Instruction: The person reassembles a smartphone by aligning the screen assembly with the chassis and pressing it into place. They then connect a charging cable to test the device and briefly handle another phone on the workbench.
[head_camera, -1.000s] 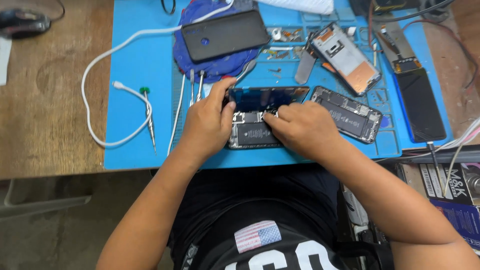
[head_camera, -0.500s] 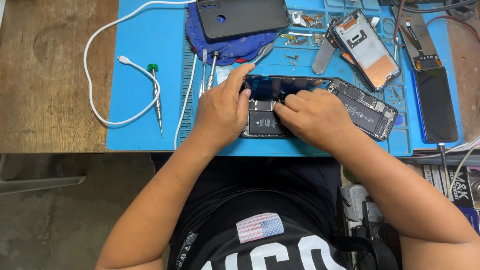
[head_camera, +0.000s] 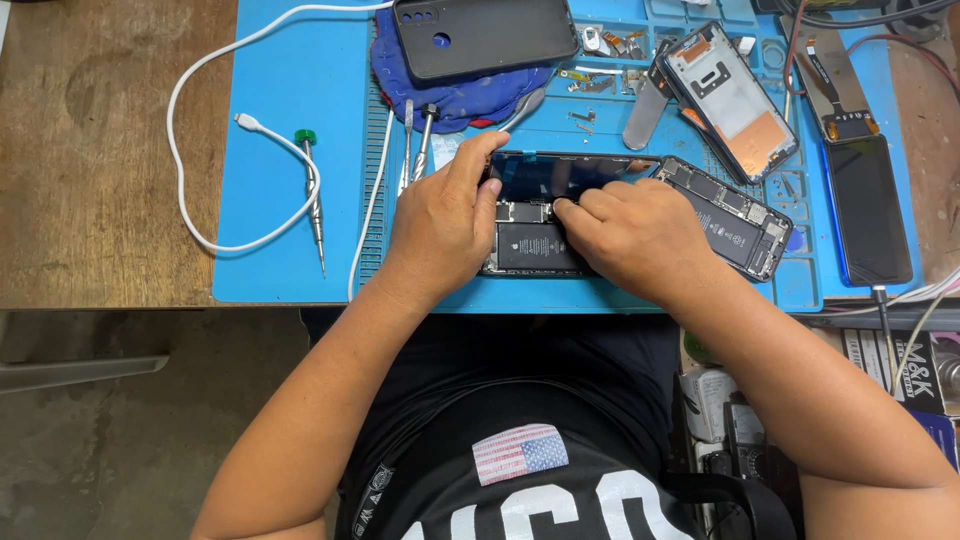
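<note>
An opened smartphone (head_camera: 528, 245) lies on the blue work mat (head_camera: 270, 80), its black battery showing. Its dark screen panel (head_camera: 560, 172) stands tilted up along the far side. My left hand (head_camera: 440, 225) rests on the phone's left part, fingers propping the left end of the screen. My right hand (head_camera: 625, 235) covers the phone's right part, with fingertips pinched over the circuit board near the battery's top edge. Whether a small tool or part is between those fingertips is hidden.
A second opened phone (head_camera: 735, 220) lies right of my hands, a phone back housing (head_camera: 730, 100) beyond it. A black phone case (head_camera: 485, 35) sits on a blue cloth. A green-capped screwdriver (head_camera: 313, 195), white cable (head_camera: 200, 130), tweezers (head_camera: 415, 140) and a dark screen (head_camera: 870, 205) lie around.
The view has shifted, so the mat sits lower and further right in the frame. Both hands stay on the opened phone; the right fingertips have moved slightly toward the board.
</note>
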